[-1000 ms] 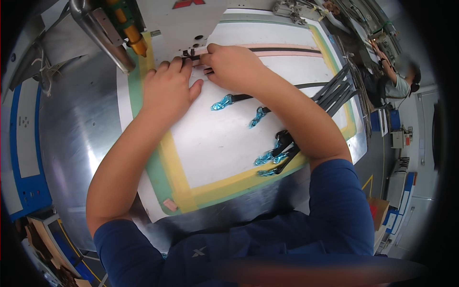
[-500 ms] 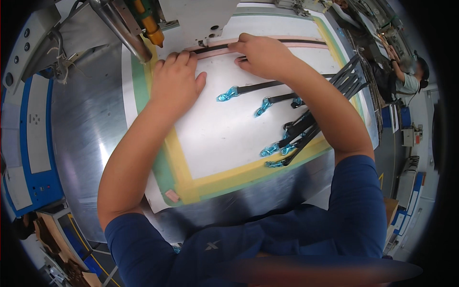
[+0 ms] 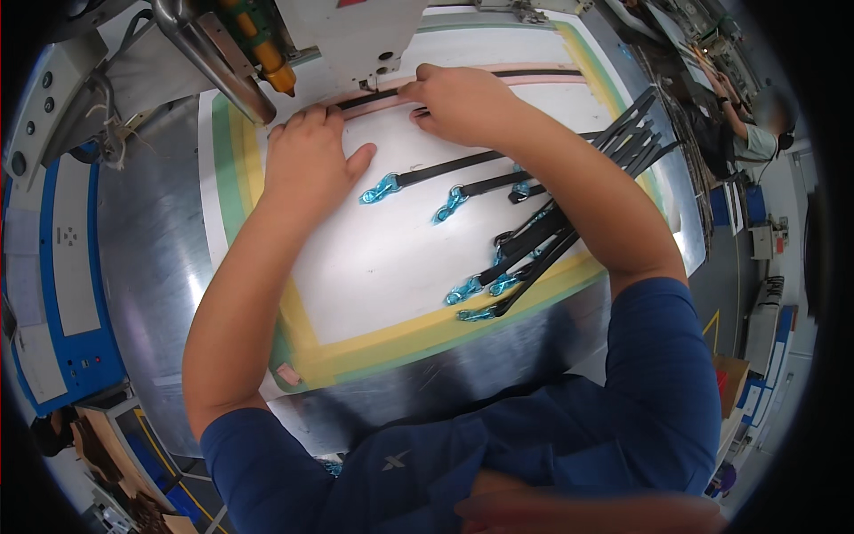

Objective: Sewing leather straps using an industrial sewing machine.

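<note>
A long black strap (image 3: pixel 534 73) lies in a pink-edged slot across the far part of a white board (image 3: pixel 356 285) bordered with yellow and green tape. My left hand (image 3: pixel 307 160) rests on the board at the strap's left end, fingers laid forward and thumb apart. Farther right, my right hand (image 3: pixel 467 107) has its fingers curled onto the strap; a dark bit shows beside the thumb, partly hidden. Nearer to me lie several black straps with metal hooks wrapped in blue film (image 3: pixel 381 189). My right forearm hides part of them.
A white machine head (image 3: pixel 356 40) stands just beyond my hands, with a yellow cylinder (image 3: pixel 277 76) and a metal tube (image 3: pixel 222 71) at its left. Underneath the board is a metal table (image 3: pixel 151 294). A blue-framed panel (image 3: pixel 67 294) stands far left. Another person (image 3: pixel 756 138) works at the far right.
The board and the hooked straps sit farther left in view and slightly nearer to me. Both hands have shifted left with the board, keeping their places on the strap.
</note>
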Action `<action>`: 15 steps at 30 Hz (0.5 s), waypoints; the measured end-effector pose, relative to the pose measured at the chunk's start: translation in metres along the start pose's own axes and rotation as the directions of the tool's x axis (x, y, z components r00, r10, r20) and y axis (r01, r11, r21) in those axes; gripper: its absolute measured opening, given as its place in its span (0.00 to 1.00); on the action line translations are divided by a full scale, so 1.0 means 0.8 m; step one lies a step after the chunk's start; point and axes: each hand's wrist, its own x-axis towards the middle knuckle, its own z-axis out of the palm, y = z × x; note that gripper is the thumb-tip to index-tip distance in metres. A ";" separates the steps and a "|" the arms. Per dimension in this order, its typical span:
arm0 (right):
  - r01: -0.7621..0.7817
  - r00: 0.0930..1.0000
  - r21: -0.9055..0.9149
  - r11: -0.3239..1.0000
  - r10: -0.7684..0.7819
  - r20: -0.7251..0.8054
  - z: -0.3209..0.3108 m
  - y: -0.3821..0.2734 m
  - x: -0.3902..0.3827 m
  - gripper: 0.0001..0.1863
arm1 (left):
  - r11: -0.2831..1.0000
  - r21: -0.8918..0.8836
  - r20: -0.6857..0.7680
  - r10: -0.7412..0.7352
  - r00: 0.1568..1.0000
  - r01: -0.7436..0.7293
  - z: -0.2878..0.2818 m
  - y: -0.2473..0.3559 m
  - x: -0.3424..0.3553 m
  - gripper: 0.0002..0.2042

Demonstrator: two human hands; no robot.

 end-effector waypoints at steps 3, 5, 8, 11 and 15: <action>-0.033 0.998 -0.016 0.999 0.034 0.057 -0.006 0.018 -0.007 0.19 | 0.999 0.030 -0.009 -0.014 1.000 0.014 -0.003 0.011 0.001 0.29; -0.045 0.998 -0.021 0.999 0.046 0.051 -0.008 0.031 -0.014 0.18 | 0.999 0.048 -0.011 -0.022 1.000 0.023 -0.005 0.019 0.004 0.30; -0.048 0.997 -0.021 0.999 0.049 0.057 -0.010 0.048 -0.021 0.18 | 0.998 0.050 0.038 -0.049 0.998 0.047 -0.005 0.024 0.010 0.30; -0.039 0.998 -0.016 0.999 0.040 0.047 -0.011 0.058 -0.025 0.18 | 0.998 0.042 0.001 -0.044 0.999 0.044 0.005 0.029 0.013 0.30; -0.023 0.999 0.005 1.000 0.023 0.040 -0.011 0.061 -0.027 0.18 | 0.996 0.035 0.030 -0.078 0.997 0.077 -0.010 0.059 0.023 0.34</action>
